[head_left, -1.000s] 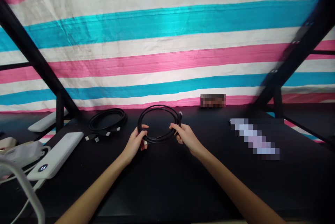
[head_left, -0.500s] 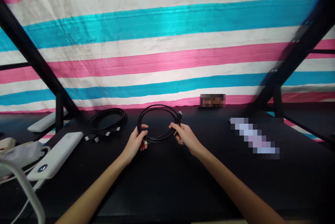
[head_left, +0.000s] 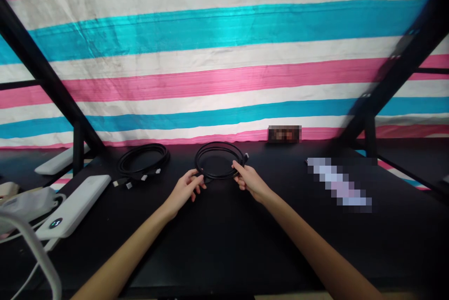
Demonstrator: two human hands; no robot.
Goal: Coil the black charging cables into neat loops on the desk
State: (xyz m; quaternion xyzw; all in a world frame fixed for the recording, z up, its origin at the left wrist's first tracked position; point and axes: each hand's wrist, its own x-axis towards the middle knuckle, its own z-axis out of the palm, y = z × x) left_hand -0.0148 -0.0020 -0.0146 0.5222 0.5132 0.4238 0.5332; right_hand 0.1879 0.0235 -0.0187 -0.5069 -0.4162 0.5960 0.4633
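A coiled black cable (head_left: 219,177) forms a ring over the middle of the black table, with a light-coloured plug (head_left: 246,156) sticking up at its right side. My right hand (head_left: 250,182) pinches the coil's near right edge between thumb and fingers. At the near left edge is my left hand (head_left: 187,186), its fingers parted and loosely bent; whether a fingertip still touches the cable is hard to see. Farther left lies a second black cable coil (head_left: 143,158) with several pale plugs at its near side, untouched by either hand.
On the left are a white power bank (head_left: 77,206) with a small lit display, a white charger (head_left: 30,204) and a thick white cord (head_left: 38,253). Black frame bars (head_left: 52,80) slant up at both sides. A striped sheet (head_left: 224,75) hangs behind the table (head_left: 217,253).
The held coil has shifted right and looks flatter. My left hand has loosened at its left edge, while my right hand keeps its pinch.
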